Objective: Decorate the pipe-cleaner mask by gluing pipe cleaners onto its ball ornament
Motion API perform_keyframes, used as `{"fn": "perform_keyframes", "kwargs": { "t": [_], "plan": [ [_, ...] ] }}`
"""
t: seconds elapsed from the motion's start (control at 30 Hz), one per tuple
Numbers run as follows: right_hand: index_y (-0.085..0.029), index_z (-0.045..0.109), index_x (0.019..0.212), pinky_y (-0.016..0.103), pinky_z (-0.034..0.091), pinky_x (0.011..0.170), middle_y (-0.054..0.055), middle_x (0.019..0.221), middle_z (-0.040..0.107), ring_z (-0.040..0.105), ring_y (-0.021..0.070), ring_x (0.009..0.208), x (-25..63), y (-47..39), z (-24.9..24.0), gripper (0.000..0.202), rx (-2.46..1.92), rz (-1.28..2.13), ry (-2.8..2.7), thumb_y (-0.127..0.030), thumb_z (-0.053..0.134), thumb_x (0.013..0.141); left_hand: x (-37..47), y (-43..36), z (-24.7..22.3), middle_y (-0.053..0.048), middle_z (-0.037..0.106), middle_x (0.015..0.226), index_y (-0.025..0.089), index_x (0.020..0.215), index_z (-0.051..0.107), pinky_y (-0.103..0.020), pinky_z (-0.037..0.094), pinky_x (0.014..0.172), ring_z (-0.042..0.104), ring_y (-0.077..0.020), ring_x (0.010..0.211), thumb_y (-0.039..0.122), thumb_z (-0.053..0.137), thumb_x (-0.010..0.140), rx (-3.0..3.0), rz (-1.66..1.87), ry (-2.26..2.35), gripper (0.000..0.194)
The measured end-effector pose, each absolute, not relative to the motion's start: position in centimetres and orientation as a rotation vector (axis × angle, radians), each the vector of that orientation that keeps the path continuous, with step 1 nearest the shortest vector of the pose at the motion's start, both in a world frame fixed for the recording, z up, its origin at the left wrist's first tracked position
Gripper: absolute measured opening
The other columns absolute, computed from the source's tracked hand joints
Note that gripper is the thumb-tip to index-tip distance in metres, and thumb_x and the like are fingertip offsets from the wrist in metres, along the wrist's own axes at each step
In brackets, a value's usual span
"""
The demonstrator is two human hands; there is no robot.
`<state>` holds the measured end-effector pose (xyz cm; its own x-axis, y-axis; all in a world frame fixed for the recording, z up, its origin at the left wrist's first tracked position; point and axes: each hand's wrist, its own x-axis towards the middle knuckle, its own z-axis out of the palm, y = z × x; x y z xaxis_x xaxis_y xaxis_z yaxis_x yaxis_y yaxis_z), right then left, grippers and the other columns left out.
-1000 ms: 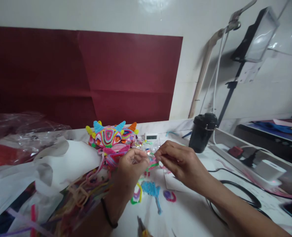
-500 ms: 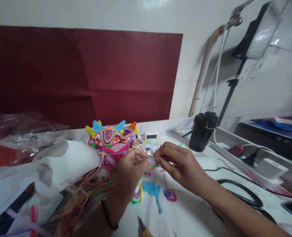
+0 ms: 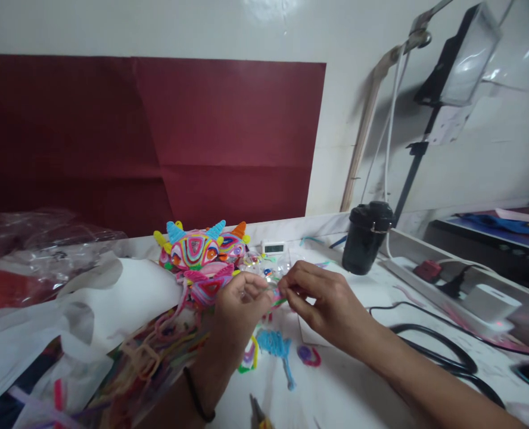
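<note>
My left hand and my right hand meet above the table, fingertips closed in a pinch. Between them is a small pink and green pipe-cleaner piece, mostly covered by the fingers. Just below the hands lie a blue pipe-cleaner piece with a long tail, a purple and pink curl and a yellow, green and purple shape. Behind my left hand sits a colourful pipe-cleaner animal head with blue horns. At the bottom edge, pliers show only in part.
Loose pipe cleaners and white paper cover the left side. A small digital display stands at the back. To the right are a black cup, a power strip, black cable and a lamp stand.
Both hands stay nearly in place; their fingertips have come slightly closer together around the pink and green piece. The camera view has shifted a little.
</note>
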<state>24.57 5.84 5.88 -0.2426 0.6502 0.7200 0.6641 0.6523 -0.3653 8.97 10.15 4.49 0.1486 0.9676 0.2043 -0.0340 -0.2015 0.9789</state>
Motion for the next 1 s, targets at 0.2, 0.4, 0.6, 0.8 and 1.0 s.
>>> {"fn": "perform_keyframes", "kwargs": {
  "t": [0.2, 0.4, 0.6, 0.8, 1.0],
  "plan": [
    [-0.017, 0.061, 0.079, 0.026, 0.043, 0.055, 0.004, 0.072, 0.058, 0.054, 0.0150, 0.063, 24.4, 5.9, 5.9, 0.017, -1.048, -0.051, -1.952, -0.011, 0.049, 0.089, 9.3, 10.1, 4.3, 0.006, 0.051, 0.051, 0.018, 0.067, 0.062, -0.021, 0.036, 0.047, 0.047, -0.0097, 0.045, 0.026, 0.070, 0.058, 1.403, 1.280, 0.995, 0.014],
    [-0.017, 0.060, 0.079, 0.026, 0.043, 0.057, 0.005, 0.074, 0.059, 0.055, 0.0156, 0.065, 24.1, 5.6, 5.9, 0.017, -1.037, -0.066, -1.970, -0.010, 0.048, 0.089, 9.5, 10.8, 3.5, 0.007, 0.049, 0.048, 0.018, 0.064, 0.059, -0.021, 0.036, 0.044, 0.046, -0.0098, 0.043, 0.030, 0.071, 0.054, 1.398, 1.268, 1.025, 0.019],
    [-0.016, 0.061, 0.080, 0.027, 0.044, 0.059, 0.006, 0.075, 0.059, 0.056, 0.0168, 0.066, 23.8, 5.7, 5.4, 0.019, -1.024, -0.118, -1.992, -0.010, 0.047, 0.091, 9.2, 10.7, 3.6, 0.006, 0.048, 0.048, 0.019, 0.060, 0.057, -0.022, 0.037, 0.047, 0.046, -0.0110, 0.047, 0.025, 0.067, 0.052, 1.470, 1.303, 1.091, 0.013],
    [-0.017, 0.063, 0.083, 0.026, 0.044, 0.060, 0.006, 0.076, 0.061, 0.057, 0.0159, 0.068, 24.0, 6.0, 5.1, 0.017, -0.987, -0.072, -1.975, -0.011, 0.049, 0.091, 9.0, 10.7, 3.9, 0.005, 0.048, 0.050, 0.019, 0.061, 0.056, -0.023, 0.039, 0.049, 0.045, -0.0113, 0.050, 0.024, 0.065, 0.054, 1.507, 1.314, 1.110, 0.013],
    [-0.017, 0.063, 0.086, 0.025, 0.043, 0.061, 0.004, 0.075, 0.064, 0.058, 0.0151, 0.068, 24.5, 6.1, 5.4, 0.007, -1.017, 0.005, -1.909, -0.012, 0.058, 0.087, 9.2, 10.6, 4.4, 0.006, 0.046, 0.047, 0.019, 0.058, 0.055, -0.021, 0.034, 0.047, 0.041, -0.0096, 0.048, 0.021, 0.064, 0.051, 1.465, 1.345, 1.092, 0.012]
  ]
}}
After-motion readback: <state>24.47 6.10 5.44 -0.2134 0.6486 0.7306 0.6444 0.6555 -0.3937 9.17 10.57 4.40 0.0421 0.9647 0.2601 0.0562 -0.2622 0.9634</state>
